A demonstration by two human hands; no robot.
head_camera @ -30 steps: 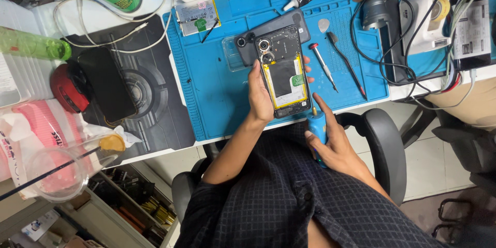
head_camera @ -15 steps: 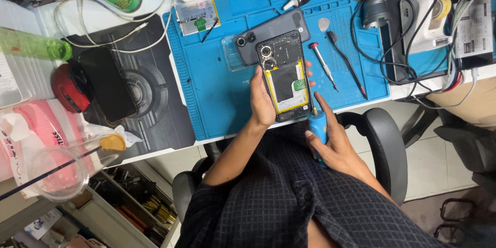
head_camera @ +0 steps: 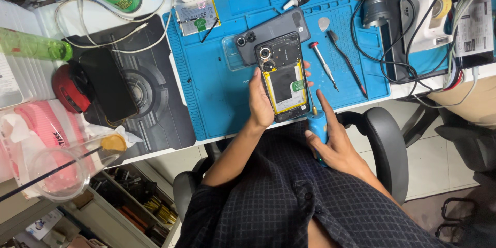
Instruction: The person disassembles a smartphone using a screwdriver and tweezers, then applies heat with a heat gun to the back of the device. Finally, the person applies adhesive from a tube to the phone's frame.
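An opened phone (head_camera: pixel 283 78) is held over the near edge of a blue mat (head_camera: pixel 217 82) on the surface. Its dark back cover (head_camera: pixel 274 30) is already off and lies on the mat just behind it; the battery bay looks empty, so reassembly seems left. The left hand (head_camera: pixel 260 102) grips the phone by its edges, fingers wrapped round. The right hand (head_camera: pixel 333 142) rests low, closed on a blue screwdriver (head_camera: pixel 317 124), tip pointing at the phone.
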